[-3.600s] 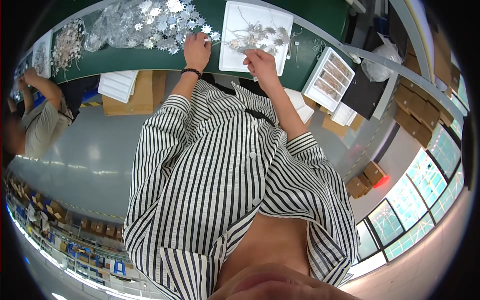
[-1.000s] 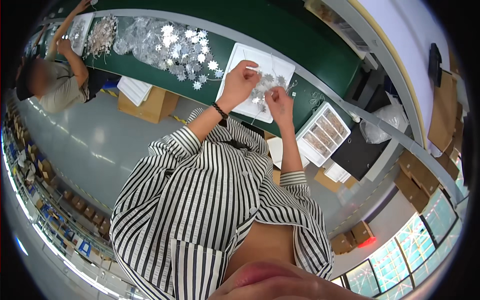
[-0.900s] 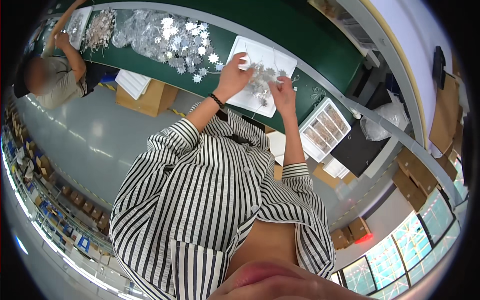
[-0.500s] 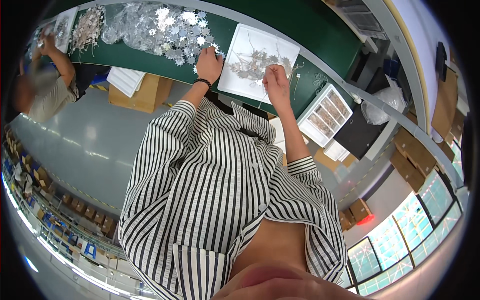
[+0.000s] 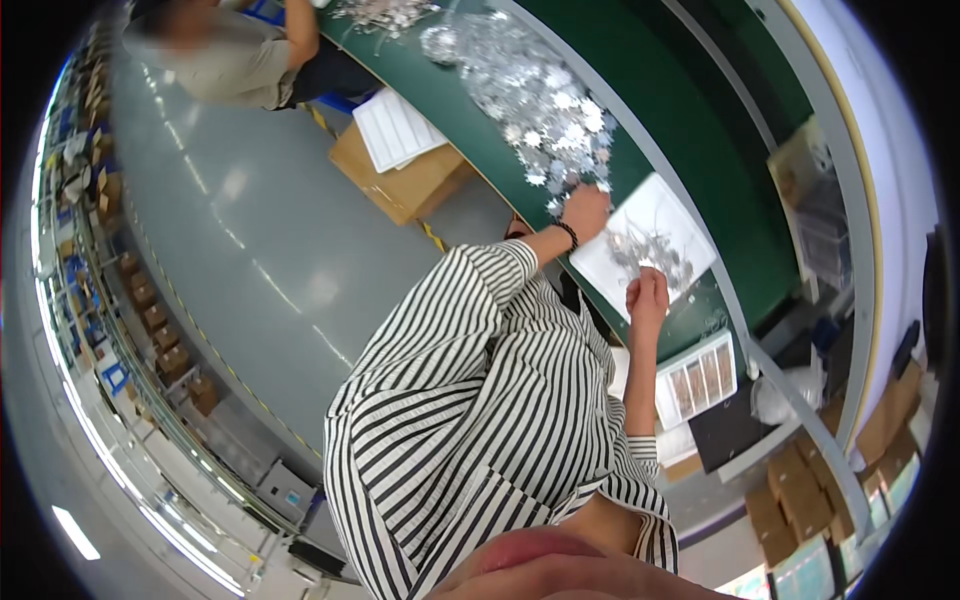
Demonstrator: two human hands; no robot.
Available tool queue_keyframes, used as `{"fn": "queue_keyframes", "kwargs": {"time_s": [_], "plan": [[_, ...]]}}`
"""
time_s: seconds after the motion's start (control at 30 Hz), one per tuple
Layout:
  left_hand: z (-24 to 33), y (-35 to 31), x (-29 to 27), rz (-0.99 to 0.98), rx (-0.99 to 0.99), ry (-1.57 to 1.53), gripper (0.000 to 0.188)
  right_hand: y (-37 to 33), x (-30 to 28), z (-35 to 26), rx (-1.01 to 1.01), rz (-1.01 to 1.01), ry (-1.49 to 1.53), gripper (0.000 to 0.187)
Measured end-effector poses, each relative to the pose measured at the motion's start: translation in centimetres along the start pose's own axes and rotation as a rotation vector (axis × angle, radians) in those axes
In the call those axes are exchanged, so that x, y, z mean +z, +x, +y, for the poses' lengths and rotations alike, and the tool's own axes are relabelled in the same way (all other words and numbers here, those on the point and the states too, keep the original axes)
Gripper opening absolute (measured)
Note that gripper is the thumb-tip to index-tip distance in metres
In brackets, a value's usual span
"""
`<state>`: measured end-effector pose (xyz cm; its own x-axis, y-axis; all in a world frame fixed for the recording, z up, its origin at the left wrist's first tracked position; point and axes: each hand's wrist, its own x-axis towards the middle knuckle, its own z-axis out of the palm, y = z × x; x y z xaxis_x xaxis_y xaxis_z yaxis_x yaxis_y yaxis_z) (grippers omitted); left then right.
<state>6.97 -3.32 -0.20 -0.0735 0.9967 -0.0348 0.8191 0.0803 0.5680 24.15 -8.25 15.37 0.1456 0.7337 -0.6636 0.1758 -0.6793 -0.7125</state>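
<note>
My left hand (image 5: 586, 212), with a dark beaded bracelet at the wrist, reaches to the near end of a pile of silver star-shaped pieces (image 5: 560, 125). Its fingers are curled in at the pile's edge, beside the white tray (image 5: 612, 282); what they grip is hidden. My right hand (image 5: 648, 292) is at the tray's right side, thumb and fingers pinched together. Anything between those fingertips is too small to make out. Inside the tray lies a tangle of thin wire-like strands and small silver pieces (image 5: 650, 250), just beyond the right hand.
Right of the tray, a white compartment box (image 5: 697, 380) holds brownish parts. Another person (image 5: 235, 55) sits at the upper left near a heap of small parts (image 5: 385, 12). White trays (image 5: 395, 130) rest on a cardboard box (image 5: 400, 180) beside the green table (image 5: 450, 110).
My view has turned, so the table and both hands appear further right and tilted. My left hand stays by the pile's edge, and my right hand stays pinched at the tray's right side.
</note>
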Motion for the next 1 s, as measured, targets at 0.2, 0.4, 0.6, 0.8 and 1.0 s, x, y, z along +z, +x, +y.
{"fn": "queue_keyframes", "kwargs": {"time_s": [0.2,0.4,0.6,0.8,1.0], "plan": [[2.5,0.7,-6.8,0.409,-0.245,-0.621,0.016,-1.2,2.5,-3.1,-0.110,-0.024,0.164,0.024],[3.8,0.4,-16.8,-0.008,-0.611,-1.463,0.018,-3.4,5.0,-7.6,-0.183,-0.160,-0.001,0.029],[5.2,-0.9,-22.9,-0.096,-0.434,-1.409,0.035,-5.1,7.3,-10.6,-0.414,-0.135,0.102,0.016],[7.0,-0.8,-25.2,-0.010,-0.301,-1.344,0.029,-6.9,7.6,-14.6,-0.501,-0.252,-0.025,0.023],[7.1,-0.7,-25.6,0.037,-0.294,-1.322,0.027,-7.1,7.4,-15.3,-0.437,-0.236,-0.105,0.029]]}}
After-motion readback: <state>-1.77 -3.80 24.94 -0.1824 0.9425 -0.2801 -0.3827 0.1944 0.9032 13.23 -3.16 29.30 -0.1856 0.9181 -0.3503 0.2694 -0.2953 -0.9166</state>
